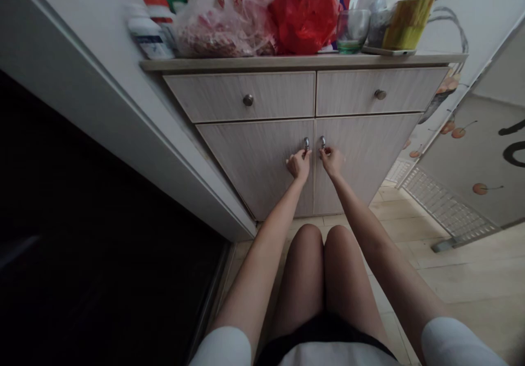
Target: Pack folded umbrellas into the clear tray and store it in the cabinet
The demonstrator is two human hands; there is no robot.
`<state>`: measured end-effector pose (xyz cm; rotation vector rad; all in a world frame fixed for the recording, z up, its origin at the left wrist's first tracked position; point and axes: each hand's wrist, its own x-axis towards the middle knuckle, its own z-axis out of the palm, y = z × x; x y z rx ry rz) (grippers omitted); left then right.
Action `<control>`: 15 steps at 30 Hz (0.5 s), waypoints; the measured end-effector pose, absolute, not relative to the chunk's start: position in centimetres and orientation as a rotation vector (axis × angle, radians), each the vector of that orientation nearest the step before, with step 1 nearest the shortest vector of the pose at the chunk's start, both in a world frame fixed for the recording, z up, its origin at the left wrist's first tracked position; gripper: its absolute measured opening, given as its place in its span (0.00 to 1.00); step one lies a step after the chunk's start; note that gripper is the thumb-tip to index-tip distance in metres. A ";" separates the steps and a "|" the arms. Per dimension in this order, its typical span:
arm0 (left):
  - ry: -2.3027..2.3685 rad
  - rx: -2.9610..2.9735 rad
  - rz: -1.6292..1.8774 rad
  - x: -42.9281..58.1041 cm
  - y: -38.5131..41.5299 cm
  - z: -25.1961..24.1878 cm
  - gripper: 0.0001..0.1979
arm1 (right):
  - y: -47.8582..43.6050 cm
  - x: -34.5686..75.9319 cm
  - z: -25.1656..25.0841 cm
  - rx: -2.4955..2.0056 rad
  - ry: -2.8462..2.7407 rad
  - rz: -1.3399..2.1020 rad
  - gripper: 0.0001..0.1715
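A pale wood-grain cabinet stands in front of my knees, its left door and right door both closed. My left hand is closed on the lower end of the left door's metal handle. On the other side of the gap, my right hand pinches the right door's metal handle. Only the upper part of each handle shows above my fingers. Above the doors are two shut drawers, with a round left knob and a round right knob.
Along the cabinet top stand a white bottle, a clear plastic bag, a red plastic bag, a glass and a yellow container. A dark doorway lies left; a cherry-patterned panel stands right.
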<state>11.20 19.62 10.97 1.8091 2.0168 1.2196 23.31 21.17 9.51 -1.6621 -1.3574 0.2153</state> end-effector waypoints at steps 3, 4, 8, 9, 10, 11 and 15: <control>1.981 1.791 1.232 11.1 19.5 11.3 0.15 | 21.6 23.5 9.5 -1.577 -1.372 0.254 0.22; 1.964 1.776 1.227 11.0 19.4 11.5 0.15 | 21.6 23.6 9.5 -1.545 -1.379 0.265 0.24; 1.820 1.691 1.249 10.2 18.2 11.2 0.18 | 20.1 23.9 8.9 -1.432 -1.385 0.291 0.32; 1.762 1.662 1.275 9.9 17.5 10.8 0.19 | 19.2 23.9 8.4 -1.407 -1.395 0.301 0.33; 1.696 1.628 1.295 9.5 16.7 10.3 0.19 | 18.0 24.0 7.8 -1.384 -1.413 0.319 0.33; 1.632 1.592 1.301 9.0 15.7 9.6 0.17 | 16.6 24.0 7.1 -1.368 -1.438 0.346 0.33; 1.510 1.501 1.206 7.0 10.8 5.8 0.16 | 10.6 24.5 3.7 -1.358 -1.539 0.560 0.32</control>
